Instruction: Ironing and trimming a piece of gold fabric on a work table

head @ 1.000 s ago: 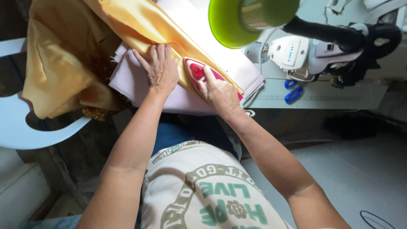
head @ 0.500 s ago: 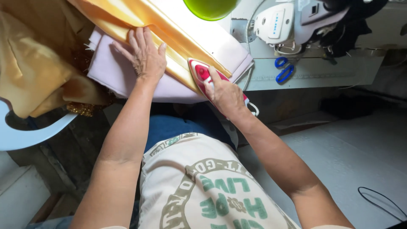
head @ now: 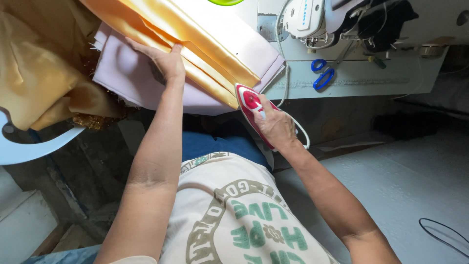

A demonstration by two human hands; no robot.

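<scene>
Pressing flat with our open left hand (head: pixel 163 61), we pin the folded golden satin fabric (head: pixel 195 44) on the pale lilac padded board (head: pixel 127 73); our right hand (head: pixel 276 127) grips the red-and-white iron (head: pixel 249 105) at the board's edge, blue-handled scissors (head: pixel 322 73) beyond.

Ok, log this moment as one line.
left hand: flat on folded golden satin fabric | right hand: gripping red-and-white electric iron at pad edge | blue-handled scissors: untouched
</scene>
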